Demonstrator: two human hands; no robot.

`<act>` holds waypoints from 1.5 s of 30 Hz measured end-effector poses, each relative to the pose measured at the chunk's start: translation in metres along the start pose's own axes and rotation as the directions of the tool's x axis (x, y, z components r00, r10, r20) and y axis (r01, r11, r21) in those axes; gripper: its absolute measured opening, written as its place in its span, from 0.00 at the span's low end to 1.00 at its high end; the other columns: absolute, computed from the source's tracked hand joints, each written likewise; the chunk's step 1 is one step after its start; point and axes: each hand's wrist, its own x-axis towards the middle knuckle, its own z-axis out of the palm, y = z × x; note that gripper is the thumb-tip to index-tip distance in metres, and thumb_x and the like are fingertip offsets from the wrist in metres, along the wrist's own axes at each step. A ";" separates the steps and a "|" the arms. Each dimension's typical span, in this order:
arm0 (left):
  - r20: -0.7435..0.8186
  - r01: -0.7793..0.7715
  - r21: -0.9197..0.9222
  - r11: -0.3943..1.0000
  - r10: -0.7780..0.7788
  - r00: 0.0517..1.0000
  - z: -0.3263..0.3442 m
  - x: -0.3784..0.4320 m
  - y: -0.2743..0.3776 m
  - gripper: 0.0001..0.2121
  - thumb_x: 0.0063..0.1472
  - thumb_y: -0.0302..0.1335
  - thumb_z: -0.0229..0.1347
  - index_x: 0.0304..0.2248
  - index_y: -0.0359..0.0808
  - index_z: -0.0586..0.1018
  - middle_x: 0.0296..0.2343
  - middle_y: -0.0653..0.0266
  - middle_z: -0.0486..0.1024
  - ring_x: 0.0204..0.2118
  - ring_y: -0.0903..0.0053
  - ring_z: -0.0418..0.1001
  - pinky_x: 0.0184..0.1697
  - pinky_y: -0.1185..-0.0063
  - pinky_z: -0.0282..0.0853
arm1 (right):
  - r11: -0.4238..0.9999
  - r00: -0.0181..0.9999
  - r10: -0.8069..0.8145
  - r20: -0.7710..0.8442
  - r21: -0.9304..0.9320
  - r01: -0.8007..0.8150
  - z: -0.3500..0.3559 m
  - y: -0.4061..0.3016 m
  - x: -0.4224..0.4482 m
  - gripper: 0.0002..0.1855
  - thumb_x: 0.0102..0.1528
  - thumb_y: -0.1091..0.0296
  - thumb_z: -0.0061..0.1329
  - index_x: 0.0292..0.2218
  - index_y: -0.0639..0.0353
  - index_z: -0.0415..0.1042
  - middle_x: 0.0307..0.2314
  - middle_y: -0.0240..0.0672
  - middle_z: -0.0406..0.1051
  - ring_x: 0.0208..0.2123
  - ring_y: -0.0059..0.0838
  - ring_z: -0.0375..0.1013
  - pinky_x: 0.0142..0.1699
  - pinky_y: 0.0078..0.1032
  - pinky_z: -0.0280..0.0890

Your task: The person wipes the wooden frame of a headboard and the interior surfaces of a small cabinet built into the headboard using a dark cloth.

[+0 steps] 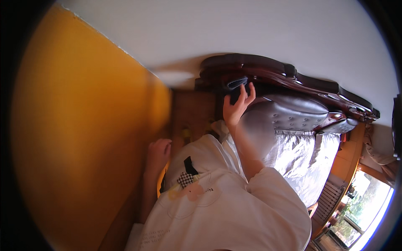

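Note:
My right hand point(237, 105) reaches up to the dark, glossy carved wood headboard point(267, 64) of a bed. Its fingers are bent around a dark blue folded cloth point(237, 83), which lies against the headboard near its left end. Low at my left side hangs my left hand point(159, 153), close to a yellow-orange surface. Its fingers are curled, the palm is hidden, and nothing shows in it. Below the headboard's rim is silvery tufted padding point(292, 117). A blurred patch covers part of the bed beside my right forearm.
Shiny silver-grey bedding point(301, 160) covers the bed at right. A yellow-orange panel or wall point(88, 119) rises close on my left. Brown floor point(194, 109) shows in the narrow gap. Part of another hand point(312, 208) appears past my sleeve. A radiator point(328, 196) stands near the bright window point(361, 204).

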 end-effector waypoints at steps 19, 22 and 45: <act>-0.003 0.075 -0.045 0.996 -0.075 0.997 0.012 -0.008 -0.014 0.05 0.55 0.22 0.52 0.33 0.33 0.77 0.30 0.53 0.76 0.33 0.57 0.73 0.37 0.66 0.67 | 0.626 0.652 -0.581 0.487 -0.244 0.740 0.067 0.138 -0.010 0.20 0.46 0.75 0.50 0.43 0.56 0.73 0.39 0.36 0.62 0.33 0.37 0.66 0.38 0.36 0.64; 0.022 0.055 -0.016 0.998 -0.054 0.998 0.014 -0.004 -0.011 0.05 0.55 0.23 0.53 0.32 0.33 0.77 0.30 0.54 0.76 0.33 0.57 0.73 0.37 0.65 0.67 | 0.627 0.659 -0.466 0.590 -0.305 0.717 0.070 0.149 -0.027 0.21 0.48 0.71 0.47 0.46 0.54 0.71 0.41 0.32 0.63 0.36 0.33 0.66 0.42 0.33 0.64; 0.195 0.065 0.084 0.994 -0.080 0.978 0.027 0.009 0.006 0.06 0.56 0.25 0.53 0.35 0.36 0.77 0.29 0.57 0.74 0.33 0.58 0.71 0.38 0.67 0.65 | 0.927 0.911 0.368 -0.185 0.147 -0.345 0.120 0.090 -0.048 0.22 0.44 0.80 0.55 0.42 0.61 0.66 0.39 0.44 0.67 0.45 0.48 0.67 0.51 0.33 0.61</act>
